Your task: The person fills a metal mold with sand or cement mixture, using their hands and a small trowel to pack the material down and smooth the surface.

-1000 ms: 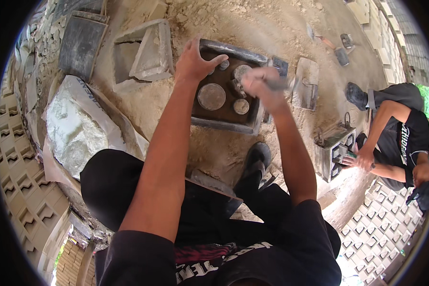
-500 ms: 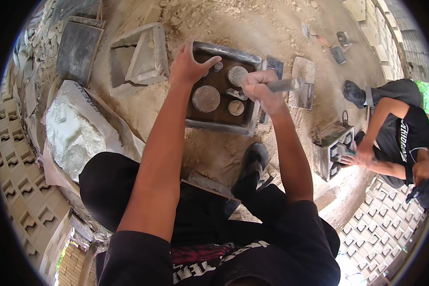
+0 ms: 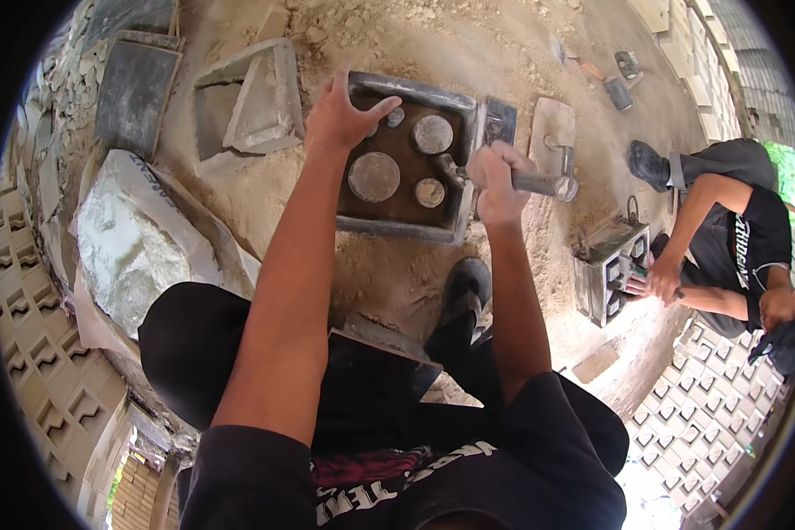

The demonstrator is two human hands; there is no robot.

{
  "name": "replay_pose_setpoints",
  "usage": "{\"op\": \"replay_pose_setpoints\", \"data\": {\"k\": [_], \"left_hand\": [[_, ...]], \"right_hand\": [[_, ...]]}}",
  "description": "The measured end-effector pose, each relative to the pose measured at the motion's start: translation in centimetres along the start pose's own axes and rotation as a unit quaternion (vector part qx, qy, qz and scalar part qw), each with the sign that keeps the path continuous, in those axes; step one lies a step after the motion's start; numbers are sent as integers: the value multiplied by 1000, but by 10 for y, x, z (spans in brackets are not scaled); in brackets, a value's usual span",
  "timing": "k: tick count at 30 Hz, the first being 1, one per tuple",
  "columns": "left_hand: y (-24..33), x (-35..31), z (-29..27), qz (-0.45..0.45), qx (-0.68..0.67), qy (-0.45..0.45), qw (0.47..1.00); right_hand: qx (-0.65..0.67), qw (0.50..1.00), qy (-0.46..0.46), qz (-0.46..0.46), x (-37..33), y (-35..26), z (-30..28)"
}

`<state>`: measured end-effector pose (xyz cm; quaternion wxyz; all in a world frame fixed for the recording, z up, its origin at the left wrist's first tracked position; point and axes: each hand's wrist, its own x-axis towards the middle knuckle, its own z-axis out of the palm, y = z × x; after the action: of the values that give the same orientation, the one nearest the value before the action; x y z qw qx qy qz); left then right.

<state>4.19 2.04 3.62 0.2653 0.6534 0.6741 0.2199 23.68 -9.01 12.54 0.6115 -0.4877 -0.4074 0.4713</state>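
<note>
A dark, shallow rectangular box mould [image 3: 402,231] lies on the ground in front of me. Round grey discs of different sizes, among them a large disc [image 3: 374,177] and another disc [image 3: 433,134], sit inside on its brown bottom. My left hand [image 3: 338,115] clasps the box's far left corner, thumb reaching over the inside and the other fingers partly hidden. My right hand [image 3: 501,181] is closed round a metal tool [image 3: 539,182] with a thick cylindrical end pointing right. Its narrower, curved end reaches over the box's right wall; the exact kind is unclear.
A broken grey frame [image 3: 252,102] and a dark board [image 3: 140,95] lie left, above a sack of white powder [image 3: 128,243]. A pale slab [image 3: 552,132] and a hammer [image 3: 617,91] lie right. Further right, another person's hands [image 3: 662,278] work at a metal mould [image 3: 609,269].
My right hand has moved down and slightly right with the tool, whose narrow end now shows by the box wall. My left hand stays at the corner.
</note>
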Motion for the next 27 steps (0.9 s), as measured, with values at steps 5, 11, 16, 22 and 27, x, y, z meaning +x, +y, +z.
{"op": "replay_pose_setpoints", "data": {"k": [5,11,16,22,27], "left_hand": [[3,0,-6,-17,-8,-18,1000],[-10,2,-2,11,-106,2,994],[-20,10,11,20,-150,50,987],[-22,6,10,-15,-187,55,981],[-18,6,5,-41,-173,67,982]], "right_hand": [[-23,986,-164,10,6,-30,-14],[-13,991,-110,70,21,-12,12],[-50,994,-83,43,15,-13,36],[-2,997,-76,-33,17,-13,56],[5,999,31,-23,30,-20,86]]}}
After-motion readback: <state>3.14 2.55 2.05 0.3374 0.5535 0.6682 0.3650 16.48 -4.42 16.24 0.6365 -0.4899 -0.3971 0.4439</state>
